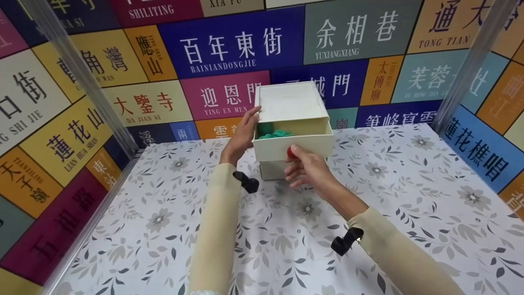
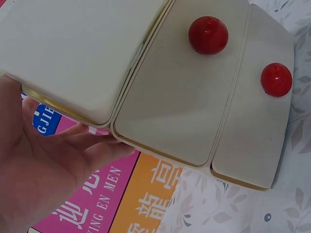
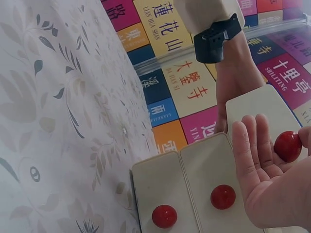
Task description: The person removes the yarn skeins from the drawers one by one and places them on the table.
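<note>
A small off-white drawer box point(image 1: 291, 100) stands upright on the table, its top drawer point(image 1: 301, 145) pulled out. Inside that drawer lie a tangle of green, yarn-like strands point(image 1: 280, 134) and a darker green thing point(image 1: 266, 128), partly hidden. My right hand point(image 1: 309, 166) pinches the red round knob point(image 3: 288, 146) of this drawer with thumb and forefinger; the other fingers stretch out below. Against the box's left side rests my left hand point(image 1: 242, 133), fingers extended along it. Two lower drawers, closed, carry red knobs: the middle knob point(image 2: 208, 35) and the bottom knob point(image 2: 276, 79).
A white cloth with grey flowers and leaves covers the table point(image 1: 163, 241). Behind it rises a wall of coloured panels point(image 1: 229, 45) with Chinese lettering. Clear upright strips point(image 1: 88, 82) stand at the corners. Each wrist wears a black strapped device point(image 1: 247, 182).
</note>
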